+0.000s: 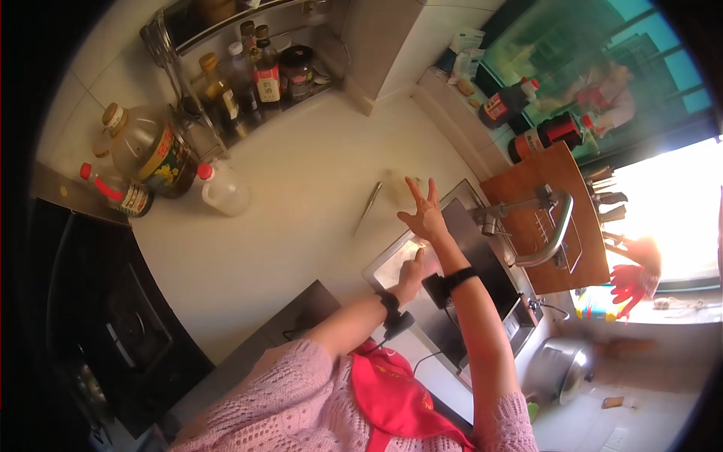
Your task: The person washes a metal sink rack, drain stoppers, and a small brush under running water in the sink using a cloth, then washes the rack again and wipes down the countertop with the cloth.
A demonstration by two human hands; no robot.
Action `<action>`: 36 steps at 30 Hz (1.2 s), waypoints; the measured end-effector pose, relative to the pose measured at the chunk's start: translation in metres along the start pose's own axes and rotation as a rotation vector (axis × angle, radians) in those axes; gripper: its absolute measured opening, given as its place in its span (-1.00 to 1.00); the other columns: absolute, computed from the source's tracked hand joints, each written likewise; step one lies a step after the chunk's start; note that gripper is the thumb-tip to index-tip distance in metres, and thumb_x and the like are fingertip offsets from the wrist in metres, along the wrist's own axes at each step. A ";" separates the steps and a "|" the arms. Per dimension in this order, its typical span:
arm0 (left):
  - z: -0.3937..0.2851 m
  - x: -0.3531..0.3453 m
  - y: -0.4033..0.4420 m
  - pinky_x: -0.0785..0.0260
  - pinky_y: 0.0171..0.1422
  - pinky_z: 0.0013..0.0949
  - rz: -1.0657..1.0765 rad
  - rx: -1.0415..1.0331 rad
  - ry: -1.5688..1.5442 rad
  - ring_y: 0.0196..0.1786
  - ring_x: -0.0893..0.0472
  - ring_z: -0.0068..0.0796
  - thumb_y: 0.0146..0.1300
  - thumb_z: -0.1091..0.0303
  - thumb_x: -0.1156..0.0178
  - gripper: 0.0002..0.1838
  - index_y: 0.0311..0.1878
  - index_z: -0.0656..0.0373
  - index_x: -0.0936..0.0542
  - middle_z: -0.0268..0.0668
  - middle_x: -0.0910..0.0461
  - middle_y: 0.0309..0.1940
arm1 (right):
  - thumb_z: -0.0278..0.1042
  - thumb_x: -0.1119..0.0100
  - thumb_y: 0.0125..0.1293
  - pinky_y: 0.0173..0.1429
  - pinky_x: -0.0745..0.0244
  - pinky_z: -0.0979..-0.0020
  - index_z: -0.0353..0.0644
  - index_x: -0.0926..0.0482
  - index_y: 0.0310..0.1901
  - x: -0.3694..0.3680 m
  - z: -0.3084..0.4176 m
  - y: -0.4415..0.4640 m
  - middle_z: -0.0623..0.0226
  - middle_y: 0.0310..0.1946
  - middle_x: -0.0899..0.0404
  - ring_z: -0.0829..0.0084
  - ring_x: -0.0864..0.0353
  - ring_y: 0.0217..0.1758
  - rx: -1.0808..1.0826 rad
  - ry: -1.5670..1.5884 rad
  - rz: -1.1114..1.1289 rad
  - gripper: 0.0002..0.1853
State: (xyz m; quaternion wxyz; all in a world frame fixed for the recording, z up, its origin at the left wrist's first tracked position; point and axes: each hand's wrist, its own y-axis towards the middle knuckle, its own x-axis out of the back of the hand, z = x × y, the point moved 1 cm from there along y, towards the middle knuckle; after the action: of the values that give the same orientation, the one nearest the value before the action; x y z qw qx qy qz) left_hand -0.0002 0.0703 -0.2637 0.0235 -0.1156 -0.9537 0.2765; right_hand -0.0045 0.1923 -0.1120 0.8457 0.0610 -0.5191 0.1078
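My right hand (425, 215) reaches forward over the back edge of the sink, its fingers spread and nothing in them. Just beyond it lies a pale, translucent item (399, 190) on the white counter, too faint to make out. A thin metal utensil (368, 205) rests on the counter to its left. My left hand (413, 273) is lower, at the left part of the sink (376, 269), over something pale and shiny. Its fingers are partly bunched, and what they hold, if anything, is hidden. Both wrists wear black bands.
Bottles and a white jug (224, 190) stand at the left and back of the counter (301, 181). A faucet (553, 237) and a wooden board (527, 184) are right of the sink. A pot (557, 369) sits lower right, a black stove (124, 316) at left.
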 end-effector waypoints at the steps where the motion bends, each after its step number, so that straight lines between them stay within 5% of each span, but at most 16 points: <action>1: 0.002 0.002 -0.001 -0.39 -0.40 -0.15 -0.015 0.035 -0.089 -0.42 -0.62 -0.17 0.36 0.00 -0.04 -0.56 0.12 0.12 -0.41 -0.10 -0.53 -0.60 | -0.10 -0.33 0.06 0.43 -0.15 0.05 0.19 -0.29 0.37 -0.005 -0.004 0.015 -0.29 0.40 0.06 -0.18 0.08 0.49 0.017 -0.014 0.032 -0.23; 3: 0.005 0.007 -0.004 -0.42 -0.34 -0.12 -0.056 0.100 -0.271 -0.36 -0.66 -0.11 0.32 -0.02 -0.09 -0.52 0.08 0.19 -0.49 -0.04 -0.59 -0.54 | -0.06 -0.33 0.05 0.46 -0.10 0.04 0.15 -0.30 0.36 -0.027 -0.017 0.033 -0.29 0.40 0.08 -0.19 0.17 0.52 0.021 -0.054 0.116 -0.22; 6: -0.019 0.008 -0.035 -0.43 -0.28 -0.14 -0.154 -0.182 -0.299 -0.34 -0.64 0.01 0.33 -0.10 -0.02 -0.48 -0.21 0.27 -0.61 0.00 -0.64 -0.43 | -0.04 -0.32 0.05 0.44 -0.15 0.07 -0.03 -0.40 0.26 -0.061 -0.025 0.044 -0.26 0.33 -0.04 -0.16 0.04 0.46 -0.060 -0.162 0.219 -0.30; 11: -0.014 0.008 -0.035 -0.43 -0.27 -0.10 -0.135 -0.190 -0.275 -0.35 -0.63 0.04 0.36 -0.03 0.03 -0.53 -0.10 0.26 -0.55 0.04 -0.61 -0.48 | -0.11 -0.32 0.02 0.32 -0.28 0.15 -0.36 -0.60 -0.13 -0.070 0.068 0.021 -0.05 0.08 -0.32 -0.08 -0.19 0.24 -0.225 -0.175 0.097 -0.52; 14: -0.011 0.016 -0.035 -0.43 -0.27 -0.07 -0.101 -0.151 -0.228 -0.36 -0.63 0.06 0.38 0.02 0.06 -0.55 -0.03 0.25 -0.52 0.07 -0.59 -0.51 | -0.18 -0.31 0.00 0.19 -0.37 0.16 -0.35 -0.63 -0.29 -0.101 0.041 0.019 0.04 0.03 -0.38 -0.10 -0.20 0.22 -0.129 -0.270 0.160 -0.64; 17: -0.010 0.017 -0.031 -0.43 -0.27 -0.05 -0.076 -0.119 -0.139 -0.36 -0.62 0.08 0.40 0.06 0.08 -0.57 0.05 0.25 -0.48 0.09 -0.57 -0.54 | -0.23 -0.28 0.00 0.11 -0.41 0.15 -0.30 -0.65 -0.32 -0.087 0.015 0.008 0.04 0.00 -0.40 -0.04 -0.31 0.14 -0.077 -0.340 0.099 -0.71; 20: -0.007 0.019 -0.027 -0.43 -0.26 -0.02 -0.082 -0.140 0.099 -0.37 -0.61 0.10 0.42 0.10 0.11 -0.57 0.12 0.24 -0.45 0.12 -0.55 -0.57 | -0.25 -0.25 0.02 0.08 -0.44 0.19 -0.27 -0.65 -0.33 -0.040 -0.006 -0.013 0.05 -0.09 -0.49 0.07 -0.41 0.04 -0.201 -0.042 0.094 -0.74; 23: 0.013 0.008 -0.015 -0.43 -0.25 0.01 -0.068 -0.351 0.550 -0.39 -0.60 0.13 0.45 0.17 0.18 -0.58 0.20 0.21 -0.41 0.13 -0.55 -0.58 | -0.25 -0.22 0.04 -0.20 -0.49 0.21 -0.28 -0.66 -0.33 0.001 -0.046 -0.065 0.13 -0.40 -0.58 0.14 -0.54 -0.23 0.070 0.025 -0.013 -0.75; 25: 0.011 0.003 -0.018 -0.43 -0.25 0.01 -0.005 -0.227 0.461 -0.42 -0.60 0.12 0.45 0.28 0.25 -0.61 0.24 0.15 -0.38 0.13 -0.55 -0.59 | -0.22 -0.23 0.05 -0.25 -0.48 0.27 -0.26 -0.65 -0.34 0.031 -0.064 -0.113 0.18 -0.46 -0.61 0.28 -0.55 -0.33 -0.259 0.208 0.042 -0.74; 27: -0.010 0.007 -0.026 -0.30 -0.46 -0.22 0.201 0.207 0.021 -0.58 -0.46 -0.25 0.44 0.06 0.18 -0.70 -0.14 0.08 -0.38 -0.20 -0.41 -0.68 | -0.20 -0.24 0.06 -0.30 -0.45 0.35 -0.24 -0.65 -0.34 0.051 -0.078 -0.165 0.25 -0.51 -0.61 0.42 -0.54 -0.42 -0.535 0.389 0.028 -0.74; 29: -0.034 0.010 -0.041 -0.09 -0.70 -0.46 0.332 0.524 -0.259 -0.78 -0.24 -0.58 0.39 -0.24 0.11 -0.45 -0.61 -0.06 -0.31 -0.54 -0.15 -0.84 | -0.17 -0.24 0.09 -0.34 -0.40 0.43 -0.22 -0.65 -0.35 0.059 -0.090 -0.211 0.34 -0.54 -0.60 0.56 -0.50 -0.48 -0.748 0.574 -0.050 -0.74; 30: -0.040 0.002 -0.048 -0.07 -0.69 -0.48 0.416 0.518 -0.339 -0.77 -0.23 -0.61 0.38 -0.24 0.10 -0.47 -0.57 -0.06 -0.31 -0.55 -0.16 -0.82 | -0.28 -0.25 0.22 -0.35 -0.34 0.56 -0.16 -0.57 -0.34 0.075 -0.081 -0.221 0.53 -0.43 -0.51 0.71 -0.44 -0.41 -0.866 0.655 0.012 -0.85; 33: -0.051 -0.014 -0.052 -0.06 -0.64 -0.55 0.656 0.502 -0.569 -0.74 -0.22 -0.68 0.37 -0.25 0.06 -0.53 -0.43 -0.06 -0.34 -0.56 -0.21 -0.74 | -0.30 -0.28 0.19 -0.38 -0.34 0.56 -0.15 -0.52 -0.31 0.061 -0.098 -0.238 0.50 -0.44 -0.52 0.70 -0.45 -0.41 -0.769 0.997 -0.070 -0.84; 36: -0.064 -0.017 -0.045 -0.13 -0.60 -0.57 0.913 0.474 -0.653 -0.68 -0.27 -0.71 0.35 -0.22 0.01 -0.60 -0.25 -0.06 -0.36 -0.57 -0.27 -0.66 | -0.28 -0.25 0.18 -0.32 -0.40 0.51 -0.18 -0.50 -0.27 0.040 -0.106 -0.234 0.45 -0.43 -0.53 0.60 -0.49 -0.39 -0.721 0.823 -0.191 -0.80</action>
State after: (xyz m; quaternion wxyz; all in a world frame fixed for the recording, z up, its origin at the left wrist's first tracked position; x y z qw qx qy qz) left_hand 0.0138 0.0625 -0.1854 -0.3659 -0.4136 -0.6784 0.4846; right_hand 0.1619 -0.0070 -0.1219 0.9520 -0.2326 -0.1423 -0.1390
